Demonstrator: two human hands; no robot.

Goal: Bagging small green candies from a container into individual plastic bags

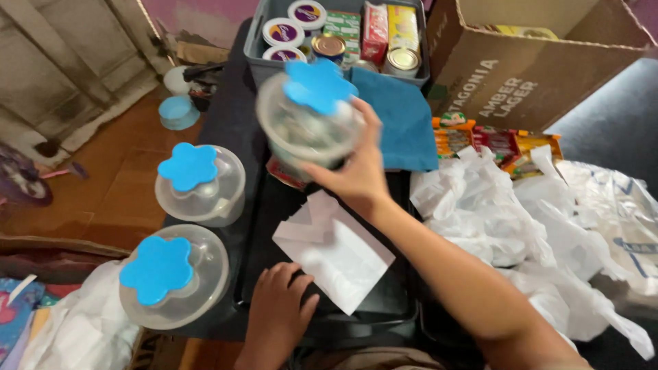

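My right hand grips a clear plastic jar with a blue flower-shaped knob, lifted above the dark table. My left hand rests flat on the black tray near the front edge, its fingers touching a white paper. Two more clear jars with blue flower knobs stand at the left: one at the middle, one nearer to me.
A grey bin with cans, cups and boxes sits at the back. A blue cloth lies beside it. A cardboard box stands back right, snack packets and crumpled white plastic bags at right.
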